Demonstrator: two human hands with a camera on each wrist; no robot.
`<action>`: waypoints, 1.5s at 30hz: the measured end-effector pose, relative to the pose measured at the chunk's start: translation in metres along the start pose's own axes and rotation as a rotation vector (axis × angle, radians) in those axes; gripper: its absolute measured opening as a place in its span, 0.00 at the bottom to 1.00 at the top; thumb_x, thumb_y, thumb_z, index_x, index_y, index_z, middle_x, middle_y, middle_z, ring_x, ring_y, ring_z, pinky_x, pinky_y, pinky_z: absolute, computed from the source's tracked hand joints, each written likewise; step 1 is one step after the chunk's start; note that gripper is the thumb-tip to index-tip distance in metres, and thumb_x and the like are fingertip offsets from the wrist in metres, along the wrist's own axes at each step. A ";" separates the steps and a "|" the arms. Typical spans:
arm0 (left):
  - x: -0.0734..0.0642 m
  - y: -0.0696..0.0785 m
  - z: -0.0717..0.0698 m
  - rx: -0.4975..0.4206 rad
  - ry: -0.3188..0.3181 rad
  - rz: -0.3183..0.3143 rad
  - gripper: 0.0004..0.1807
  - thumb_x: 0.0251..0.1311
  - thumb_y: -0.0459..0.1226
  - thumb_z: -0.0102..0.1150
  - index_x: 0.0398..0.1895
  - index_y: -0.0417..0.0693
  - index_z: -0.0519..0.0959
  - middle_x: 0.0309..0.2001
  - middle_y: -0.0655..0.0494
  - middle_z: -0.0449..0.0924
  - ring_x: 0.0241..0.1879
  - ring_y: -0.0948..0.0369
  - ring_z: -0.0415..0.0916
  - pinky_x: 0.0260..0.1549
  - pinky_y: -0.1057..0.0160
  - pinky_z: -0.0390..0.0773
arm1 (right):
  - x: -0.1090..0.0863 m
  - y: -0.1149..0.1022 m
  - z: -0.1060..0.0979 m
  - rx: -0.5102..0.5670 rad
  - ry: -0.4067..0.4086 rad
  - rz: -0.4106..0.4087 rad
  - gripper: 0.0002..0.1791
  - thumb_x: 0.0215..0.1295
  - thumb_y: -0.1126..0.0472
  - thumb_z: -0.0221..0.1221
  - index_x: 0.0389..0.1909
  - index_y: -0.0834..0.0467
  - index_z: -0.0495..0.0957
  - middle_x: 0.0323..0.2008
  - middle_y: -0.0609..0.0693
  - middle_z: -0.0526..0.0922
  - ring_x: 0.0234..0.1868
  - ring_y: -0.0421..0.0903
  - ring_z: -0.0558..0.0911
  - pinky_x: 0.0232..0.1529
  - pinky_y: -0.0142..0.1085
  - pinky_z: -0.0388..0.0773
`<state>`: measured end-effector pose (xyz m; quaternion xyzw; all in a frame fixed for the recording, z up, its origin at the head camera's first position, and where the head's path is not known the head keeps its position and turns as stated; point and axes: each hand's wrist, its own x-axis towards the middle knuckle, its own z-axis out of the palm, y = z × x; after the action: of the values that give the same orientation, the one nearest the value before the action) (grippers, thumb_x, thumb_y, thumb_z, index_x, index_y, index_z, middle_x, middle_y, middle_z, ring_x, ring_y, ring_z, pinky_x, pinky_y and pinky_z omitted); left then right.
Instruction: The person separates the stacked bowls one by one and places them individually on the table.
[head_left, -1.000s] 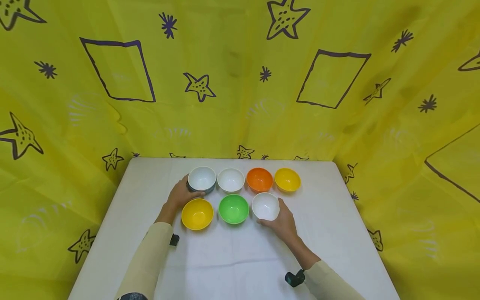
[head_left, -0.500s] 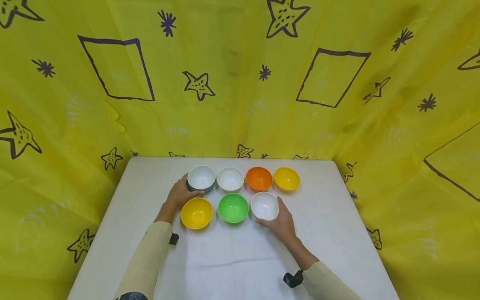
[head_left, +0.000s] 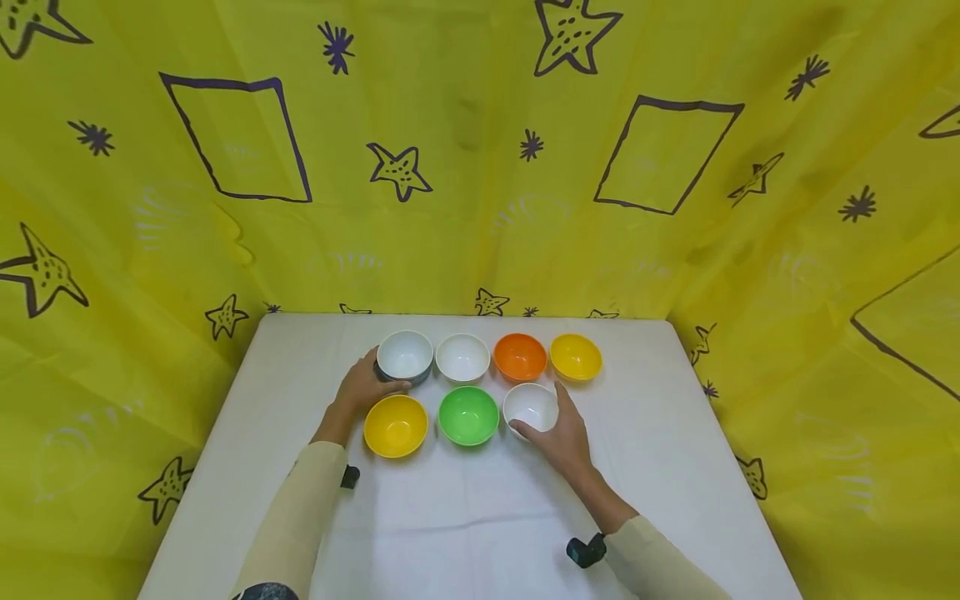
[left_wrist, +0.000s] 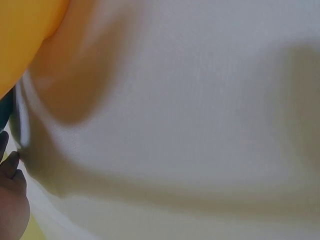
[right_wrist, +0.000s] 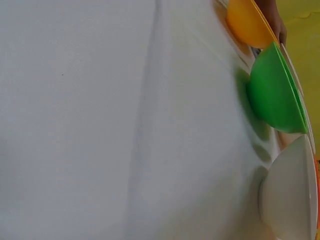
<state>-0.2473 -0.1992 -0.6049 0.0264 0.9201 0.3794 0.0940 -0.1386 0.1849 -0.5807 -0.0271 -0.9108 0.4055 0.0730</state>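
Note:
At the back left, my left hand holds a bowl with a pale inside and a dark blue-grey outer side; whether this is one bowl or two nested is unclear. In the left wrist view some fingers show beside a sliver of teal. My right hand is spread at the right side of a white bowl in the front row, thumb over its near rim. Left of that bowl sit a green bowl and a yellow bowl. No right-hand fingers show in the right wrist view.
Along the back row stand another white bowl, an orange bowl and a second yellow bowl. All rest on a table with a white cloth. A yellow patterned curtain encloses the back and sides.
My right hand has loosened from the front white bowl, its thumb shifting from the outer side to above the near rim. The left hand and the bowls stay in place.

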 end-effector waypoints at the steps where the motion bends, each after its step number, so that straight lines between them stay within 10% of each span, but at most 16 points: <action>1: 0.000 0.000 0.000 0.003 -0.002 0.000 0.63 0.54 0.59 0.78 0.82 0.38 0.54 0.76 0.34 0.64 0.74 0.36 0.62 0.72 0.33 0.61 | 0.002 -0.002 0.001 0.006 0.003 -0.010 0.65 0.48 0.44 0.83 0.79 0.67 0.57 0.74 0.67 0.68 0.67 0.66 0.74 0.67 0.61 0.74; 23: 0.000 0.001 0.001 -0.002 -0.007 0.005 0.62 0.54 0.57 0.79 0.82 0.39 0.55 0.75 0.34 0.64 0.73 0.36 0.62 0.72 0.33 0.61 | 0.073 -0.089 0.043 -0.007 -0.120 -0.140 0.67 0.48 0.36 0.79 0.82 0.62 0.55 0.78 0.60 0.64 0.75 0.61 0.67 0.72 0.58 0.68; 45: 0.003 0.000 0.001 0.030 -0.005 0.011 0.63 0.54 0.59 0.78 0.82 0.37 0.54 0.76 0.33 0.64 0.73 0.35 0.62 0.72 0.32 0.61 | 0.117 -0.130 0.100 -0.171 -0.284 -0.202 0.69 0.55 0.31 0.74 0.83 0.64 0.48 0.82 0.61 0.55 0.78 0.60 0.64 0.74 0.52 0.67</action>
<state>-0.2498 -0.1985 -0.6061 0.0337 0.9253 0.3660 0.0938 -0.2684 0.0372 -0.5369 0.1156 -0.9412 0.3170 -0.0185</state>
